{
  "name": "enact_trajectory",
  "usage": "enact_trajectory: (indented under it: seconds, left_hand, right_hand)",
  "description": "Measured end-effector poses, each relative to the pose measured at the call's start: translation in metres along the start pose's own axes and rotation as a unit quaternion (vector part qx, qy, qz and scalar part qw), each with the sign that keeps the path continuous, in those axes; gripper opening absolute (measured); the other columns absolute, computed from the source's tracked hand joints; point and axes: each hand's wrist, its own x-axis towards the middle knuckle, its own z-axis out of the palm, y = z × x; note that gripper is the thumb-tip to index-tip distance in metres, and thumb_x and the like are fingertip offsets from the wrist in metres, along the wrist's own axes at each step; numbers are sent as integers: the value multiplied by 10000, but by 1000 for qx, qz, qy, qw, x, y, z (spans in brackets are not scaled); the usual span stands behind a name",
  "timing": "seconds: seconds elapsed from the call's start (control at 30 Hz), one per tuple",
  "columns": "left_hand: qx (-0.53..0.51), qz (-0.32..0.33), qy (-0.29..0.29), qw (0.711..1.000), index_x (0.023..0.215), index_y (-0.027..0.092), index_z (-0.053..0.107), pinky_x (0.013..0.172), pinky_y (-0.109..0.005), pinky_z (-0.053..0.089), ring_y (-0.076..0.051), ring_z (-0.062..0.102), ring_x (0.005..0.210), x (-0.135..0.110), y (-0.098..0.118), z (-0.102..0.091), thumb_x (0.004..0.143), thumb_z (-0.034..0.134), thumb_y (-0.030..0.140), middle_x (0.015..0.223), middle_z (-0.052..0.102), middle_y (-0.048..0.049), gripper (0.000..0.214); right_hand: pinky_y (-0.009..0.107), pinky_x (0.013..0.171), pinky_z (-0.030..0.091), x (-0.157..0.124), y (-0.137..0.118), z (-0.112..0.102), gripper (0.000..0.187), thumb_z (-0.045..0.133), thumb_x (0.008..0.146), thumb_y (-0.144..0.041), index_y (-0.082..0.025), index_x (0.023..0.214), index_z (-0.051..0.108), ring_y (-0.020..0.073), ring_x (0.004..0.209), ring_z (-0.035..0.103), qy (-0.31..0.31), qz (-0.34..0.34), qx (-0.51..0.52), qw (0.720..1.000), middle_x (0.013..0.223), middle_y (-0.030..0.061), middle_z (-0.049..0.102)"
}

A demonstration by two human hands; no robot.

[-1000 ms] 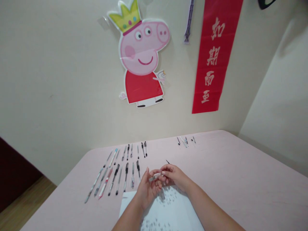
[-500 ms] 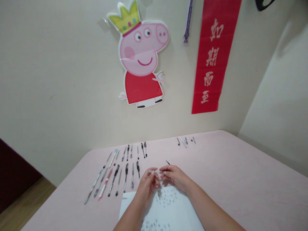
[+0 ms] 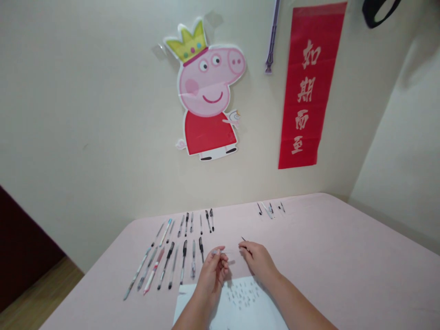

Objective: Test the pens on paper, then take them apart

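Observation:
My left hand [image 3: 215,268] is raised over the top edge of the written sheet [image 3: 271,316], its fingers pinching a clear thin tube [image 3: 225,251] that looks like a pen barrel. To its right, my right hand [image 3: 259,261] rests low over the table, thumb and fingers closed. Whatever lies between those fingertips is too small to make out. A thin dark pointed piece [image 3: 243,238], like a pen tip or refill, shows just beyond them, its near part hidden by the hand.
Two rows of pens [image 3: 184,256] lie on the pink table [image 3: 343,275] to the left. Several small pen parts [image 3: 266,211] sit near the back edge. Behind stands a wall with a pig cutout [image 3: 209,101] and a red banner [image 3: 309,91].
My right hand has come away from the clear tube and moved a little to the right, down by the dark piece. The left hand keeps the tube. The view has tilted slightly up.

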Motion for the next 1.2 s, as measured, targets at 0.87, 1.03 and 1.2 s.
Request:
enact_trajectory:
  seconds: [0.87,1.03,1.2]
  left_hand:
    - [98,-37,-28,994,769,90,643,380,-110,281,-12,407,402,-3,-7,-1,663,747,348,519,534,31,298]
    - [109,-36,-30,993,755,91,635,391,-128,267,-21,406,407,-3,-7,-1,641,755,378,506,521,34,331]
    - [116,-38,-36,992,752,100,615,398,-128,263,-22,403,416,-3,-8,0,635,757,388,510,510,41,342]
  right_hand:
    - [252,696,408,-4,-13,-9,291,416,880,-219,-220,972,693,180,798,612,-27,-16,-214,976,853,66,665]
    - [260,710,416,-4,-7,-4,299,431,867,-202,-240,1006,692,191,821,618,-47,-16,-223,974,883,69,680]
    - [308,746,439,-4,-13,-8,354,427,878,-294,-201,1160,618,211,819,609,-31,-27,-164,986,930,91,676]
